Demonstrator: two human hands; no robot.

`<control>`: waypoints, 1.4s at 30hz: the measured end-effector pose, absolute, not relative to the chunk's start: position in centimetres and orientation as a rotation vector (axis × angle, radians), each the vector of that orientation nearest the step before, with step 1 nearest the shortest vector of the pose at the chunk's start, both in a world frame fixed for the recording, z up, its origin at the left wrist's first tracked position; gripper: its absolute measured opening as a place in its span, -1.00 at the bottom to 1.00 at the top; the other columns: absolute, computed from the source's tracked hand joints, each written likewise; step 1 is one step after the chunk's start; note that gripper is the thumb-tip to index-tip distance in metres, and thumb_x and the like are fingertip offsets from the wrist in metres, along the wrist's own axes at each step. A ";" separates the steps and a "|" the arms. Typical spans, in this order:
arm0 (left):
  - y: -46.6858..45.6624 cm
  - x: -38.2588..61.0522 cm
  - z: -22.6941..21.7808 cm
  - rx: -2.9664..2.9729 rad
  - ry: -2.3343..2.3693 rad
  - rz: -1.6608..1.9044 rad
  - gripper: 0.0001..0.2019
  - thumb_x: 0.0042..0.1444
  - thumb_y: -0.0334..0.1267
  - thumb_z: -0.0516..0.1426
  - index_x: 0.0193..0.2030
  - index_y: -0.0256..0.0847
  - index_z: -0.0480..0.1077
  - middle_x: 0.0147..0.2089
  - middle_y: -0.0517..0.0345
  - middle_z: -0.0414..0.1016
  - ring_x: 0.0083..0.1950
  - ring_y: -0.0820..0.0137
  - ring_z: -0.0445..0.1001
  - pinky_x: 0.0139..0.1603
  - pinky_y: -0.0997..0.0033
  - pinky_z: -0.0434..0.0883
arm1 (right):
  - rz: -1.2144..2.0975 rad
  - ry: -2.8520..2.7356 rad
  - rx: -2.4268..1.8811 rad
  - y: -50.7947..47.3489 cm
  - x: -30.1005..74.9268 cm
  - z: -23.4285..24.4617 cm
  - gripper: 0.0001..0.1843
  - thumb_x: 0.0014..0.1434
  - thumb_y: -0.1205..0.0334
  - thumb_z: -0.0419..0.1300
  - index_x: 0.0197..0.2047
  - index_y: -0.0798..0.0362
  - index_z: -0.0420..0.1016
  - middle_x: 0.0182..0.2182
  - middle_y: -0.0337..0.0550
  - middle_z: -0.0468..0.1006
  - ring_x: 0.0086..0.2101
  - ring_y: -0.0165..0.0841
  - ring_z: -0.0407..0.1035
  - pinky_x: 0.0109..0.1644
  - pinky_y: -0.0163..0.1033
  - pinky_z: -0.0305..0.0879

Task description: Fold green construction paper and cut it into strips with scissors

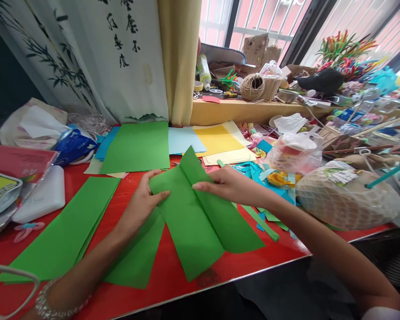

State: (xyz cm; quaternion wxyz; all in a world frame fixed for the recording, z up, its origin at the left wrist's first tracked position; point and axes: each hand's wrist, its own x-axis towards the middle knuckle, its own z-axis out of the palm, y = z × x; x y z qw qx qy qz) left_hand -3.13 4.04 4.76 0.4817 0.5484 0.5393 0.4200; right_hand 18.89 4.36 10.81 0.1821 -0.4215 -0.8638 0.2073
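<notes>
Between my hands is a sheet of green paper (195, 222) with a lengthwise crease, partly opened and tilted up from the table. My left hand (150, 191) pinches its left edge, thumb on top and fingers behind. On the right, my right hand (220, 184) grips the raised right panel, with the thumb near the crease; its other fingers are mostly hidden behind the paper. Under my left forearm lies another green piece (142, 253). Folded green sheets (63, 226) rest farther left, and a flat green stack (140, 146) lies behind.
Yellow paper (220, 140) and light blue paper (186, 140) lie at the back. Green strips (262, 222) and blue scraps (253, 171) are scattered right of my hands. A netted coconut-like bundle (346, 195) stands at right. The red table's front edge (253, 273) runs close to me.
</notes>
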 end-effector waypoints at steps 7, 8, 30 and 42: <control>2.0 -4.5 8.8 1.873 1.059 1.824 -0.56 0.05 -0.43 0.12 0.07 0.07 0.31 -0.05 0.34 0.49 0.07 0.33 0.40 0.16 0.16 0.28 | 0.238 -2.257 -0.862 4.4 23.1 12.2 -0.67 0.27 0.26 -0.06 -0.04 -0.16 0.46 -0.14 -0.17 0.46 -0.14 -0.34 0.34 -0.09 -0.19 0.25; 1.6 -4.9 9.0 2.001 0.983 1.733 -0.57 0.05 -0.45 0.10 0.04 0.10 0.34 -0.08 0.35 0.52 0.05 0.32 0.41 0.18 0.11 0.26 | 0.263 -2.258 -0.852 4.4 23.6 11.8 -0.64 0.27 0.29 -0.07 -0.02 -0.22 0.45 -0.10 -0.19 0.46 -0.09 -0.34 0.32 -0.02 -0.16 0.23; 8.5 -0.9 3.0 2.448 1.227 0.210 -0.58 -0.06 0.14 0.09 -0.27 -0.20 0.31 -0.11 0.04 0.21 -0.02 0.18 0.18 -0.02 0.20 0.20 | 0.634 -2.446 -1.046 7.2 19.8 2.9 -0.47 0.09 -0.04 0.17 0.08 0.03 0.27 0.11 0.04 0.27 0.10 -0.19 0.17 0.12 -0.05 0.19; 7.0 -1.1 2.5 2.428 1.289 0.244 -0.60 -0.02 0.13 0.08 -0.26 -0.18 0.21 -0.15 0.09 0.26 -0.09 0.22 0.20 -0.09 0.21 0.15 | 0.482 -2.537 -1.019 5.3 19.0 1.4 -0.40 0.05 0.04 0.24 0.09 0.11 0.19 -0.13 0.02 0.30 -0.09 -0.19 0.20 -0.03 -0.06 0.27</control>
